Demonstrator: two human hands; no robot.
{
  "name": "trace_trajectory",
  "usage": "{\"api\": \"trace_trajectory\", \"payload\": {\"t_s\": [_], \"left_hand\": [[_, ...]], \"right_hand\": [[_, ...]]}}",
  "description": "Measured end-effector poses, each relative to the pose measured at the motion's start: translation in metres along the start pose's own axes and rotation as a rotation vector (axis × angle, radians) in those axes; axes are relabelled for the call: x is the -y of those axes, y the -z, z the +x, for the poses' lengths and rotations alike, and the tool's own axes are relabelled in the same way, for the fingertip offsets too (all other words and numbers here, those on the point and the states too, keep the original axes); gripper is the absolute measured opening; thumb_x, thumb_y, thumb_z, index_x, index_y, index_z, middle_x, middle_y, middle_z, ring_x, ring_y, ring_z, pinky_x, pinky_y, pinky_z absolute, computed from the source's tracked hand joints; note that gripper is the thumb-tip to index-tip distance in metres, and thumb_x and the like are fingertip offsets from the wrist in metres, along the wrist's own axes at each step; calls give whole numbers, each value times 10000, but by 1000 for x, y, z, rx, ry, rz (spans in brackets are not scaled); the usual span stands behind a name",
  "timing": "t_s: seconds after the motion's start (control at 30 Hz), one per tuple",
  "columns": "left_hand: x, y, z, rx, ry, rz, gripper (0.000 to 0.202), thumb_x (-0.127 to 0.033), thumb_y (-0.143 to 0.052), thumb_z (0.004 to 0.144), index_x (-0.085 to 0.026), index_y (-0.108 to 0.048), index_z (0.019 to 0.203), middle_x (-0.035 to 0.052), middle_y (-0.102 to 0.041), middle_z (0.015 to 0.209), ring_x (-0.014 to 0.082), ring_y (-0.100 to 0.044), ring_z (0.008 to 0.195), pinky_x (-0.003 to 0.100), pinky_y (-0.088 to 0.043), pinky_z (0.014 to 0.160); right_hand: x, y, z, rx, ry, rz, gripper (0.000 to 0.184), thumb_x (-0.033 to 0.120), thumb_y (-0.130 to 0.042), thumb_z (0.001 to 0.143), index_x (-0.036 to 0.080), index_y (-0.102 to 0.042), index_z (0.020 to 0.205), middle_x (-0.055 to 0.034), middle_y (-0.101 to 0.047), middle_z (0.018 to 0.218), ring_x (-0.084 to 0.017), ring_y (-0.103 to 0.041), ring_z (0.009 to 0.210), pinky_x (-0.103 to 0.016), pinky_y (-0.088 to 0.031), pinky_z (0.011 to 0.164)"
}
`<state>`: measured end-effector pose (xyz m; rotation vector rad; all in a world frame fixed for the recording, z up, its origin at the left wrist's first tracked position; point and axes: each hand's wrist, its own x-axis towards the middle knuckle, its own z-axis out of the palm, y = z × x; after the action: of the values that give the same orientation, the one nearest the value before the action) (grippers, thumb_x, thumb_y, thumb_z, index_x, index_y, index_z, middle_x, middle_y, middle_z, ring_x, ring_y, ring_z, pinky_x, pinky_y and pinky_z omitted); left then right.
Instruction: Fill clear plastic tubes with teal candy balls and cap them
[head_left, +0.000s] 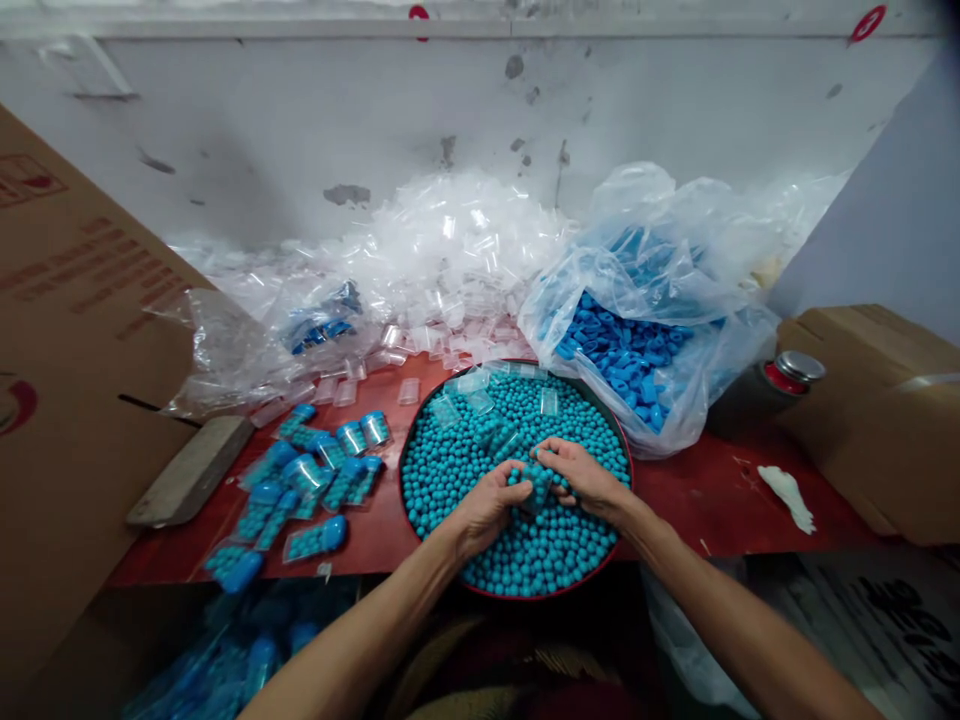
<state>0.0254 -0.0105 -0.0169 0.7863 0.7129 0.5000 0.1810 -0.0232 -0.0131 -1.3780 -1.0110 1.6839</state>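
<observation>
A round dark tray [627, 455] with a red rim sits at the table's front edge, full of small teal balls [450, 470]. Both hands meet over its middle. My left hand [487, 505] and my right hand [581, 475] are curled together around a small clear tube [537, 487] filled with teal balls. A few empty clear tubes [472, 385] lie on the balls at the tray's far side. To the left, several filled tubes with blue caps [315, 475] lie on the red table [712, 490].
A clear bag of blue caps [630, 350] stands behind the tray at right. A heap of empty clear tubes [450, 260] lies against the wall. Cardboard boxes flank the table at left [67, 400] and right [870, 410]. A can [787, 375] lies near the right box.
</observation>
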Motion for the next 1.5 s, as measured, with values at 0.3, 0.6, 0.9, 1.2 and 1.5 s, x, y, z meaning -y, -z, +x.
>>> {"api": "trace_trajectory", "payload": {"t_s": [0.3,0.6,0.9,1.2,1.5], "left_hand": [[6,0,3,-61,-7,-97,273,-209,-680,609,-147,-512,814,-41,-512,606,70,-471,540,199,-358,554],[-3,-3,-6,24,-78,-251,315,-289,-662,658,-142,-486,874,28,-577,721,139,-583,683,221,-414,608],[5,0,-13,-6,-144,-179,308,-292,-599,706,-173,-435,938,7,-555,727,139,-598,552,173,-429,386],[6,9,-22,-105,-55,-151,278,-265,-573,710,-181,-408,918,10,-566,721,144,-597,568,190,-416,423],[8,10,-16,-190,-31,-63,340,-298,-597,682,-187,-386,924,-28,-539,677,123,-570,529,191,-383,428]], "right_hand": [[13,1,-3,-242,386,-529,149,311,-431,796,183,-507,797,34,-500,619,-82,-458,520,-204,-389,516],[11,14,-6,-244,550,-903,219,236,-487,773,192,-591,960,-58,-577,964,-169,-530,908,-308,-402,821],[8,-14,-30,-161,514,-664,192,282,-403,827,193,-559,760,-9,-570,700,-125,-533,677,-236,-417,643],[30,37,28,-418,252,-922,297,345,-430,783,157,-519,995,-66,-588,900,-164,-560,786,-270,-418,703],[35,28,77,-582,294,-960,296,170,-473,714,153,-531,1003,-90,-598,872,-223,-559,849,-341,-400,758]]}}
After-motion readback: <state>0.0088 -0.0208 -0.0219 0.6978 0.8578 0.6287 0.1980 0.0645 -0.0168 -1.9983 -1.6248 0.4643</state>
